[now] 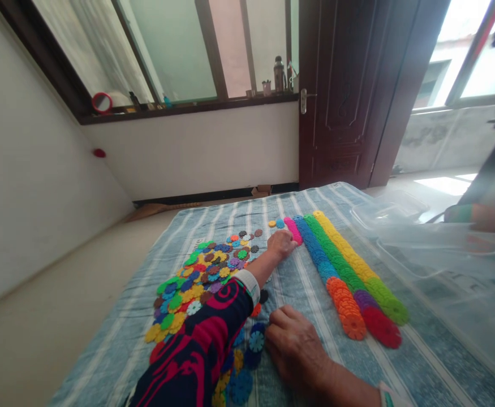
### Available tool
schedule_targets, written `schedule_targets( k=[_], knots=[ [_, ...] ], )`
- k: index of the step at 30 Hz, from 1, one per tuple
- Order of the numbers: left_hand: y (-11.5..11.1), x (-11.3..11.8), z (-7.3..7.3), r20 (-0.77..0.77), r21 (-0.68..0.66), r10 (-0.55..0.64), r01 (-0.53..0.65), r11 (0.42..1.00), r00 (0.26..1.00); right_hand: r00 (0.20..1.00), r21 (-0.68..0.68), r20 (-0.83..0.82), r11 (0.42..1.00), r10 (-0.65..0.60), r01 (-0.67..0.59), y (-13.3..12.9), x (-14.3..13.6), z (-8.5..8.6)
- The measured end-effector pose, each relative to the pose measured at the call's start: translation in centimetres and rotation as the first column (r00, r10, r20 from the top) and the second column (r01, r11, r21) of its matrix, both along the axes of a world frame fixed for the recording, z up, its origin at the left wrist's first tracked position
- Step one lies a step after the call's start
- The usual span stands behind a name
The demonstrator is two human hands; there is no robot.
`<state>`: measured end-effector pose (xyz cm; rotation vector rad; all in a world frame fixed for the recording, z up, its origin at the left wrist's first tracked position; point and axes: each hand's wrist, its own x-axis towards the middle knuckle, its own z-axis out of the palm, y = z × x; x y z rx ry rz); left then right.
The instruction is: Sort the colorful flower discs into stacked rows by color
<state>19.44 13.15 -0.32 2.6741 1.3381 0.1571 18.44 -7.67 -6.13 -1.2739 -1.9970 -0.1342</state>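
My left hand (282, 244) reaches forward to the near end of a short pink row of discs (293, 230), its fingers closed at the row; what they pinch is too small to name. Close to me, my right hand (296, 345) rests on the cloth with its fingers curled beside a light blue disc (256, 341); anything inside them is hidden. Right of the pink row lie overlapping rows of discs: a blue row (313, 240) ending in orange (349, 316), a green row (336, 257) ending in purple and red, and a yellow row (344, 249) ending in light green.
A loose pile of mixed coloured discs (192, 291) spreads at the left, partly behind my left sleeve. Clear plastic containers (442, 249) stand at the right. Someone's blurred arm (491, 217) is beyond them. The striped cloth (124, 345) covers the surface.
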Motion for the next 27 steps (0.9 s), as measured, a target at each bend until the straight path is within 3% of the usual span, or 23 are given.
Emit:
schedule_targets(
  k=[3, 6, 10, 15, 18, 21, 27],
  knots=[
    [-0.2, -0.8, 0.4, 0.050, -0.011, -0.034, 0.035, 0.999, 0.998, 1.000, -0.030, -0.001, 0.999, 0.015, -0.015, -0.3, 0.2, 0.2],
    [-0.5, -3.6, 1.5, 0.082, -0.024, -0.071, 0.073, 0.997, 0.994, 0.999, -0.068, -0.015, 0.997, 0.034, -0.035, -0.5, 0.4, 0.5],
    [-1.7, -10.3, 3.5, 0.075, -0.063, -0.120, 0.124, 0.990, 0.990, 0.998, -0.085, -0.014, 0.994, 0.063, -0.064, -0.8, 0.7, 0.7],
    [-5.5, -20.2, 4.8, 0.076, -0.116, -0.112, 0.120, 0.986, 0.991, 0.995, -0.095, 0.003, 0.991, 0.098, -0.097, -1.2, 1.1, 0.9],
    [-8.6, -24.8, 4.4, 0.109, -0.158, -0.045, 0.062, 0.986, 0.993, 0.995, -0.099, 0.006, 0.990, 0.096, -0.095, -1.3, 1.3, 0.9],
    [-11.8, -27.6, 3.4, 0.134, -0.220, 0.011, 0.019, 0.975, 0.991, 0.996, -0.105, 0.009, 0.991, 0.084, -0.083, -1.3, 1.4, 0.6],
    [-14.9, -28.5, 1.1, 0.211, -0.244, 0.025, 0.028, 0.969, 0.977, 0.996, -0.125, 0.018, 0.988, 0.092, -0.089, -1.4, 1.6, 0.6]
  ],
)
